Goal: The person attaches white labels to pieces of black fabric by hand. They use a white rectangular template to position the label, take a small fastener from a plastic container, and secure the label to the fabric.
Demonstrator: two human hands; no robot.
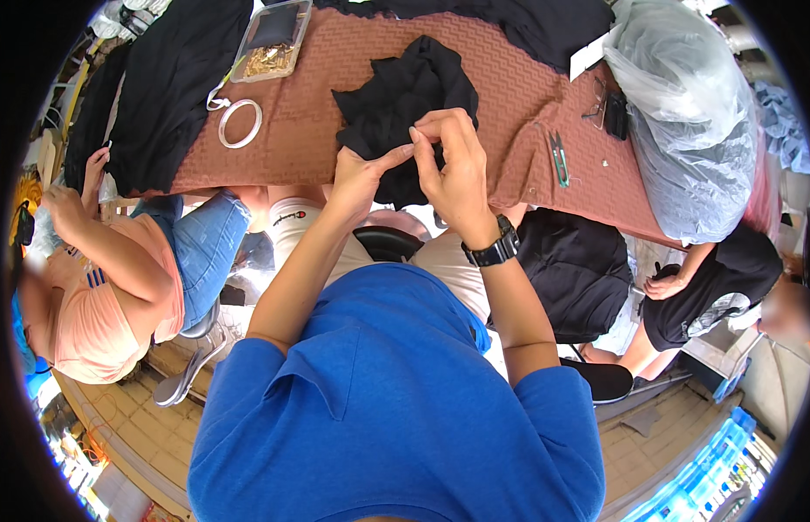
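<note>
A crumpled piece of black cloth (409,91) lies on the table's near edge, and part of it hangs down between my two hands. My left hand (361,178) is closed at the cloth's left side, its thumb stretched toward the other hand and its fingers partly hidden. Close beside that thumb, my right hand (455,165) is raised over the cloth with thumb and fingers bent together in a pinch. Whatever sits in this pinch is too small to make out. A black watch is on my right wrist.
The table has a brown textured cover (309,113). On it are thread snips (558,159), a white ring (240,123), a clear box (272,42) of small golden pieces, glasses (594,100) and a large plastic bag (683,113). One person (118,296) sits left, another (718,287) right.
</note>
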